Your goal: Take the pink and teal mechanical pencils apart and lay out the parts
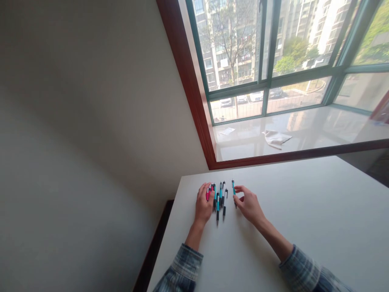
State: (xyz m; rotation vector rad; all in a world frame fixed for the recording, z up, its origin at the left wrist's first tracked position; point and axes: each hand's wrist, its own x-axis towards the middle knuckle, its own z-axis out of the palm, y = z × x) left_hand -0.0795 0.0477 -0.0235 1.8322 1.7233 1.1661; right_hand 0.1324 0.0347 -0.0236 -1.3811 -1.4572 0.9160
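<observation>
On the white table (273,243), my left hand (204,207) is curled around several red pens (208,194), with its thumb on their near right side; the hand hides parts of them. Just right of that hand lie several turquoise-and-black pens, one of them a turquoise pen (218,205) nearer to me than the others. Beside it is a white-and-black pen (225,206), pointing toward me. A little apart, my right hand (247,205) pinches another turquoise pen (233,187) between thumb and fingers, its tip down near the tabletop.
A plain wall (106,142) rises along the table's left side. Behind the table is a window with a dark red frame (191,93). A crumpled white cloth or paper (276,138) and a flat paper scrap (227,131) lie on the sill.
</observation>
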